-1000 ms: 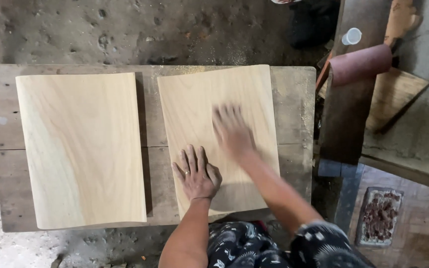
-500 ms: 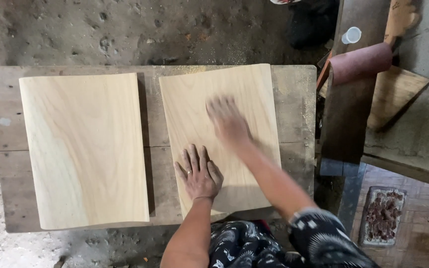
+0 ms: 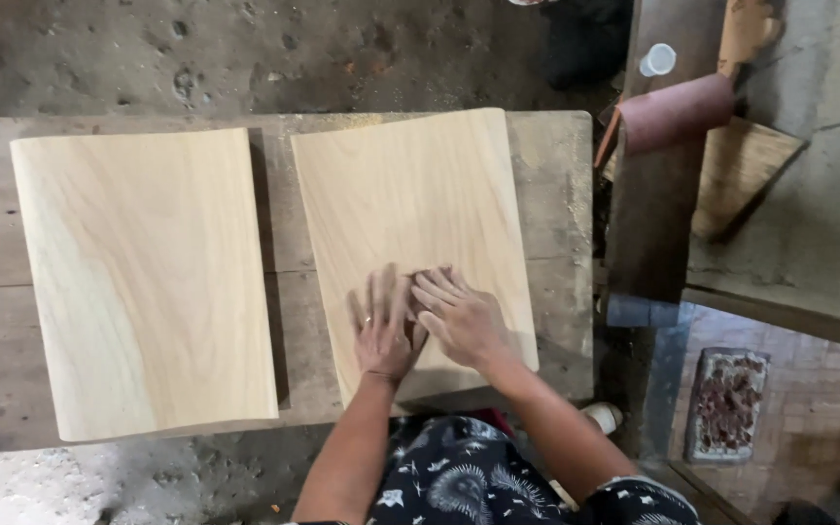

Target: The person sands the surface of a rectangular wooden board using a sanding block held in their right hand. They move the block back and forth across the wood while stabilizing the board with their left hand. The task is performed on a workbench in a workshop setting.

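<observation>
Two pale boards (image 3: 143, 277) (image 3: 410, 209) side by side, one bench (image 3: 566, 165) under them, two hands (image 3: 383, 326) (image 3: 461, 316) down flat, one sandpaper roll (image 3: 678, 110), one white cup (image 3: 657, 59), one tray (image 3: 726, 403)

A worn plank workbench (image 3: 284, 272) stands on a pitted, dusty dirt floor (image 3: 148, 58).
</observation>
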